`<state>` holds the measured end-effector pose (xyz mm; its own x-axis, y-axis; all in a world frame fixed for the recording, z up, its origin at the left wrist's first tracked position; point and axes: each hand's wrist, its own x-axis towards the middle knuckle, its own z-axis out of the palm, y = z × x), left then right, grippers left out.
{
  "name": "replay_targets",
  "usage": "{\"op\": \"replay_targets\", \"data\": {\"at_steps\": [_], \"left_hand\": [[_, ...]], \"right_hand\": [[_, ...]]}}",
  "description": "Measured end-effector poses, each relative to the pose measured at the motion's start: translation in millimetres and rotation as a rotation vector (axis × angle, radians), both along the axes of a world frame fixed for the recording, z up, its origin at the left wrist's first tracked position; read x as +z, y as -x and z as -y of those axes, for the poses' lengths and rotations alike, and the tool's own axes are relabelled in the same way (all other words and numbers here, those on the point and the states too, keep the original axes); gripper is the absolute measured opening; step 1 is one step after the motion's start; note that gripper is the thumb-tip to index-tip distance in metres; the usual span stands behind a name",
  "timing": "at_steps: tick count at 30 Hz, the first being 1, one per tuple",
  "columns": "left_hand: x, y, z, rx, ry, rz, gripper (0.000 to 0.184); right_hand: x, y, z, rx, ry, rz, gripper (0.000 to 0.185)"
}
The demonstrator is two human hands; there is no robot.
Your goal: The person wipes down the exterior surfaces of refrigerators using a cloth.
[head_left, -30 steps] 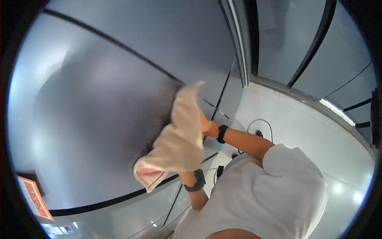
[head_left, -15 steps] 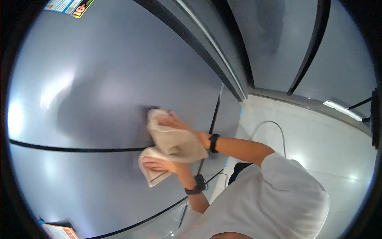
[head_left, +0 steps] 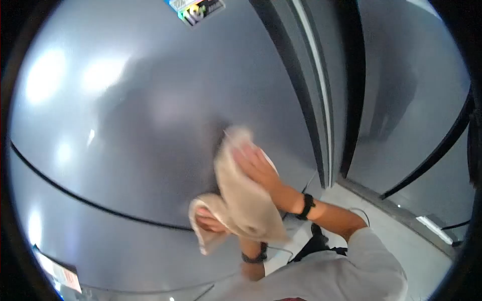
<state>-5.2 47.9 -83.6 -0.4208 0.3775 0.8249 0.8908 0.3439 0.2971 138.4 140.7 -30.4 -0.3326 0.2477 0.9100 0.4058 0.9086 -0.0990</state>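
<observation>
Both hands are on the beige cloth, up against the glossy grey door panel, above its black seam! The left hand has its fingers clamped in the folded end; the right hand lies stretched over the upper part, grip lost in blur. Wiping looks mid-course; no clear line splits wiped from unwiped, so what's left is anyone's guess.

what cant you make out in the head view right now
All in the head view:
Left hand: partly covered by the cloth.
Right hand: finger outlines blurred.
Upper label: cut off by the top edge.
Lower-left label: lettering too blurred to read.
</observation>
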Motion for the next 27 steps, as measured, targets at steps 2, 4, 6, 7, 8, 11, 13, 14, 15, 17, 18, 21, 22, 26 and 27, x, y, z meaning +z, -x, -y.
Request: {"op": "replay_targets", "data": {"at_steps": [2,4,6,7,8,11,13,14,15,17,18,21,22,26,27], "left_hand": [[-35.9,-14.4,-7.0,-0.019,0.114,-0.024,0.106],[-52.1,-20.4,-15.2,-0.051,0.180,-0.016,0.105],[-50.6,-26.1,-30.4,-0.071,0.204,-0.035,0.104],[-43.7,-31.1,-36.3,-0.065,0.207,-0.048,0.103],[-36.1,-34.2,-44.3,-0.061,0.206,-0.052,0.103],[12.7,-47.8,-65.4,-0.016,0.136,-0.077,0.101],[47.2,-58.4,-77.4,0.032,0.063,-0.086,0.100],[55.9,-55.5,-71.3,0.062,0.029,-0.069,0.100],[59.3,-57.6,-69.5,0.084,0.007,-0.062,0.099],[50.6,-62.4,-60.3,0.141,0.007,-0.052,0.098],[36.6,-64.6,-56.0,0.152,0.033,-0.055,0.098],[-5.7,-115.6,-70.6,0.170,0.142,-0.123,0.096],[-27.5,-144.8,-64.6,0.181,0.151,-0.141,0.096],[82.6,-174.9,-111.1,0.181,0.045,-0.290,0.094],[149.1,-188.3,-161.7,0.181,0.031,-0.342,0.093]], "right_hand": [[-56.1,-3.3,-22.7,0.557,0.502,-0.528,0.054],[-66.5,-16.6,-48.5,0.532,0.511,-0.579,0.054],[-2.2,-44.4,-73.6,0.391,0.376,-0.424,0.056],[33.8,-45.0,-78.2,0.493,0.443,-0.443,0.055],[69.6,-45.6,-82.6,0.592,0.512,-0.465,0.053],[113.2,-31.9,-85.3,0.472,0.151,-0.327,0.057],[84.8,-28.5,-91.5,0.340,-0.090,-0.094,0.068],[60.5,-27.7,-92.1,0.263,-0.199,0.045,0.073],[36.1,-35.3,-88.7,0.271,-0.190,0.129,0.075],[-4.9,-46.7,-86.4,0.168,0.149,0.138,0.080],[-12.2,-49.7,-88.6,0.118,0.314,0.144,0.083],[-6.3,-101.2,-144.8,0.318,0.206,-0.136,0.079],[-39.1,-128.1,-136.8,0.465,0.276,-0.185,0.073],[14.9,-120.4,-173.6,0.841,0.376,-0.290,0.059],[62.6,-128.3,-227.5,0.960,0.632,-0.311,0.059]]}}
